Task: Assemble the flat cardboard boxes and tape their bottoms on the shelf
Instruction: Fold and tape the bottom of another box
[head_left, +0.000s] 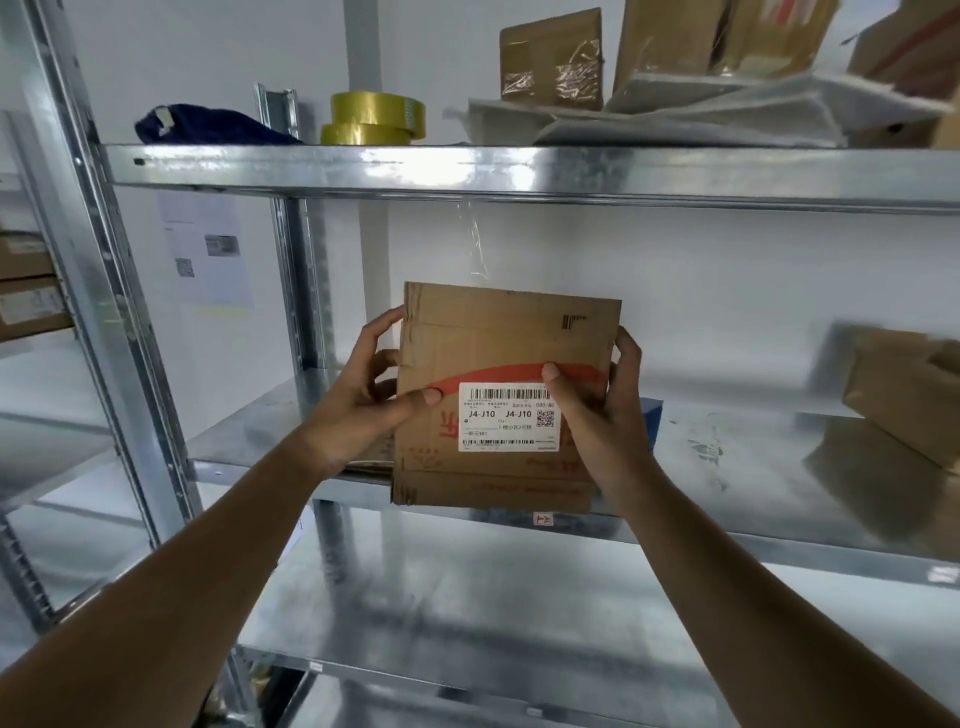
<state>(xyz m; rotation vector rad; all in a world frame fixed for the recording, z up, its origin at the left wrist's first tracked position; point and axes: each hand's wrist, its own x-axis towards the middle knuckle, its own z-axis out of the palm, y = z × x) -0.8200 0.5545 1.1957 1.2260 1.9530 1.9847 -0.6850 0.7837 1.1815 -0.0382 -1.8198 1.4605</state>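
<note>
Two hands are holding one flat cardboard box (498, 358) upright before the middle shelf (727, 447).
The left hand (358, 410) and right hand (597, 415) are pinching its side edges, thumbs pressing the front; farther up, tape rolls (375, 119) are sitting on the top shelf (519, 169).

Two bare forearms reached in from the lower corners of the view, with no sleeve, watch or glove on either. The left hand (358, 410) and the right hand (597, 410) were ungloved and carried no rings. The fingernails were short and plain, the thumbnails showing clearest. Nothing of the person's clothing was visible.
</note>
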